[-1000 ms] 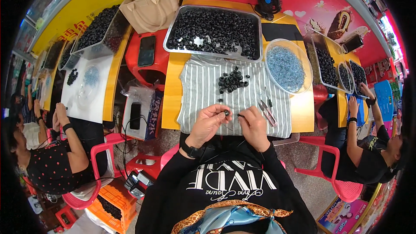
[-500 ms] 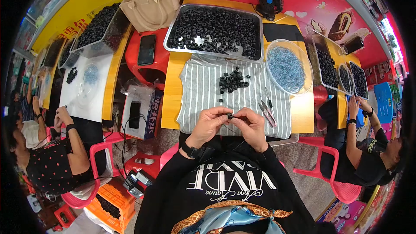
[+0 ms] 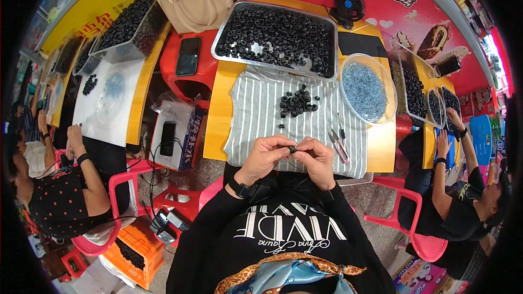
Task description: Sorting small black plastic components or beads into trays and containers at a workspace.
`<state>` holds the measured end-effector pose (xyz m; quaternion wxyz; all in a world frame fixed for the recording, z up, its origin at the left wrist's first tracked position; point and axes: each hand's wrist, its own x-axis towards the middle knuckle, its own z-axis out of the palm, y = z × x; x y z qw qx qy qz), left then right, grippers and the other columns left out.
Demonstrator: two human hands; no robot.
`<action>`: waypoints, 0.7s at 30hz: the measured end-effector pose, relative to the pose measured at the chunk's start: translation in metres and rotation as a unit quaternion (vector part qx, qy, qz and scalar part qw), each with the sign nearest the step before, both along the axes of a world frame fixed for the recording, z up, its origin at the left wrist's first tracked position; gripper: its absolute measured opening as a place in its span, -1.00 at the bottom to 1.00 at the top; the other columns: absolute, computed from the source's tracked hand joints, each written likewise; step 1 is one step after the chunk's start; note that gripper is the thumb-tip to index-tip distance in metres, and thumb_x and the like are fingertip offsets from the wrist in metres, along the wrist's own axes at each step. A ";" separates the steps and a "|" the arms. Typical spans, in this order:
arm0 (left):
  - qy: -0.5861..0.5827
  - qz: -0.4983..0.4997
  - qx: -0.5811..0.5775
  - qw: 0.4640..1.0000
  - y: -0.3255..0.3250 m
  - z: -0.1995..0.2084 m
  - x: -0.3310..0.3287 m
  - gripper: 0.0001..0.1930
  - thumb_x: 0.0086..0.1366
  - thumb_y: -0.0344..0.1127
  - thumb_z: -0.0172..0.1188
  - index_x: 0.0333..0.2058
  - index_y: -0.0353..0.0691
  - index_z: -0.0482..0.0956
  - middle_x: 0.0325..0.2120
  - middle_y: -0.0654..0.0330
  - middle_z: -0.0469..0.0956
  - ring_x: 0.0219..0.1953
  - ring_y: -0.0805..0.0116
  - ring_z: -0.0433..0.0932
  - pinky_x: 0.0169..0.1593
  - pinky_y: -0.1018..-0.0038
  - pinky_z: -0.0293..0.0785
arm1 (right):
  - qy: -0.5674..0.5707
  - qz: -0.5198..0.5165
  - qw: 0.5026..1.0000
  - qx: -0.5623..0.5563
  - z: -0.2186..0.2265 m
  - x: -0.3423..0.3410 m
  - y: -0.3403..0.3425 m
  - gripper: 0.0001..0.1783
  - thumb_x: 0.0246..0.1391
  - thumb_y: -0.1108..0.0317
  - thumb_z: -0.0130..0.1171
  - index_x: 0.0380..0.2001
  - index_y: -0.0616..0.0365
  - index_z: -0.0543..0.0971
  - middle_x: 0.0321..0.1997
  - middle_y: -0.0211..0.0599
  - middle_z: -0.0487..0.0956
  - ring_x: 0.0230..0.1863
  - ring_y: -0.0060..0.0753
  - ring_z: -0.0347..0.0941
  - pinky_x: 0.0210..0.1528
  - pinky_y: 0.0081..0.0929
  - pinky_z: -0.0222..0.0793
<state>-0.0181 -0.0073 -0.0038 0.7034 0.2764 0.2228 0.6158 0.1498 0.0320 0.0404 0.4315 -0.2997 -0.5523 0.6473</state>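
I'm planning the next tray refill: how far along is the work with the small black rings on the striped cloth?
Done: no finished pile shows clearly. In hand: the left hand and right hand pinch one small black ring between them over the striped cloth. Left: a small heap of rings on the cloth, a metal tray nearly full of them, and a clear dish of blue pieces.

We record one yellow table (image 3: 218, 125), carrying directly:
- a grey striped cloth (image 3: 256, 120) over its near half;
- a metal tray (image 3: 275, 35) filled with black rings, at the far edge;
- a clear round bowl (image 3: 366, 88) of blue beads, right;
- a black mat (image 3: 362, 44) behind the bowl.
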 end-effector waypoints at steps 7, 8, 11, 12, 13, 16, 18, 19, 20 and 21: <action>0.029 0.013 0.008 0.999 -0.001 0.003 0.000 -0.80 0.25 -0.64 0.14 -0.15 -0.43 0.61 -0.27 0.19 0.49 -0.25 0.43 0.52 -0.16 0.56 0.48 | 0.020 0.002 1.000 -0.001 -0.013 -0.001 0.001 -0.90 -0.06 0.68 0.27 -0.48 0.29 0.56 -0.44 -0.32 0.53 -0.39 -0.54 0.43 -0.31 -0.61 0.34; 0.044 0.015 0.019 0.999 0.000 0.005 0.001 -0.80 0.24 -0.65 0.13 -0.16 -0.42 0.61 -0.27 0.19 0.48 -0.27 0.44 0.51 -0.17 0.57 0.48 | 0.019 0.001 1.000 0.001 -0.012 0.000 0.002 -0.90 -0.06 0.68 0.27 -0.48 0.29 0.56 -0.44 -0.32 0.53 -0.39 -0.54 0.43 -0.31 -0.61 0.34; 0.063 0.025 0.018 0.998 -0.001 0.002 -0.001 -0.79 0.22 -0.68 0.12 -0.17 -0.42 0.62 -0.29 0.19 0.48 -0.29 0.46 0.50 -0.19 0.59 0.45 | 0.002 0.009 1.000 0.017 -0.013 -0.001 0.007 -0.89 -0.08 0.69 0.27 -0.51 0.28 0.55 -0.47 -0.34 0.52 -0.39 -0.55 0.42 -0.32 -0.60 0.31; 0.063 0.024 0.018 0.998 -0.001 0.003 0.000 -0.79 0.22 -0.68 0.12 -0.17 -0.42 0.62 -0.29 0.19 0.48 -0.29 0.46 0.50 -0.19 0.59 0.45 | -0.012 0.015 0.999 0.035 -0.013 0.000 0.009 -0.88 -0.08 0.69 0.27 -0.52 0.28 0.55 -0.47 -0.35 0.52 -0.40 -0.55 0.42 -0.33 -0.61 0.31; 0.073 0.030 0.019 0.997 0.000 0.005 0.001 -0.79 0.22 -0.68 0.12 -0.18 -0.42 0.62 -0.30 0.19 0.48 -0.30 0.47 0.49 -0.22 0.60 0.43 | -0.025 0.019 0.998 0.054 -0.013 0.001 0.009 -0.88 -0.08 0.69 0.26 -0.52 0.29 0.54 -0.47 -0.35 0.52 -0.41 -0.56 0.41 -0.34 -0.61 0.30; 0.136 0.032 0.020 0.990 0.003 0.008 0.003 -0.81 0.23 -0.64 0.11 -0.19 -0.43 0.62 -0.33 0.21 0.50 -0.32 0.48 0.48 -0.25 0.61 0.40 | -0.021 0.006 0.998 0.052 -0.010 0.004 0.011 -0.88 -0.08 0.69 0.26 -0.53 0.29 0.53 -0.46 -0.36 0.52 -0.40 -0.58 0.42 -0.32 -0.60 0.33; 0.184 0.043 -0.002 0.982 0.001 0.004 0.002 -0.82 0.24 -0.60 0.10 -0.20 -0.44 0.61 -0.36 0.22 0.50 -0.33 0.48 0.47 -0.28 0.60 0.36 | 0.012 0.030 0.999 -0.017 -0.009 0.001 0.008 -0.86 -0.04 0.68 0.24 -0.39 0.27 0.54 -0.40 -0.40 0.54 -0.31 -0.61 0.46 -0.26 -0.62 0.38; 0.176 0.045 -0.013 0.983 0.001 0.005 0.003 -0.80 0.23 -0.61 0.09 -0.19 -0.43 0.61 -0.34 0.21 0.50 -0.32 0.48 0.47 -0.26 0.61 0.35 | -0.018 0.023 0.999 0.015 -0.020 0.005 0.010 -0.85 -0.01 0.64 0.26 -0.34 0.25 0.54 -0.36 -0.43 0.54 -0.30 -0.64 0.45 -0.26 -0.65 0.37; 0.179 0.044 -0.014 0.983 -0.002 0.000 -0.002 -0.79 0.23 -0.62 0.09 -0.17 -0.44 0.60 -0.29 0.20 0.50 -0.30 0.48 0.46 -0.24 0.61 0.36 | -0.019 0.045 0.999 0.005 -0.013 0.002 0.010 -0.85 -0.01 0.60 0.28 -0.33 0.23 0.54 -0.36 -0.45 0.53 -0.30 -0.69 0.42 -0.26 -0.65 0.36; 0.135 0.053 -0.024 0.989 -0.002 0.007 0.002 -0.79 0.24 -0.63 0.09 -0.16 -0.46 0.60 -0.24 0.19 0.49 -0.27 0.47 0.48 -0.21 0.60 0.38 | -0.016 0.037 0.999 -0.003 -0.014 0.003 0.010 -0.88 -0.01 0.62 0.28 -0.37 0.27 0.55 -0.38 -0.40 0.54 -0.30 -0.63 0.47 -0.26 -0.65 0.37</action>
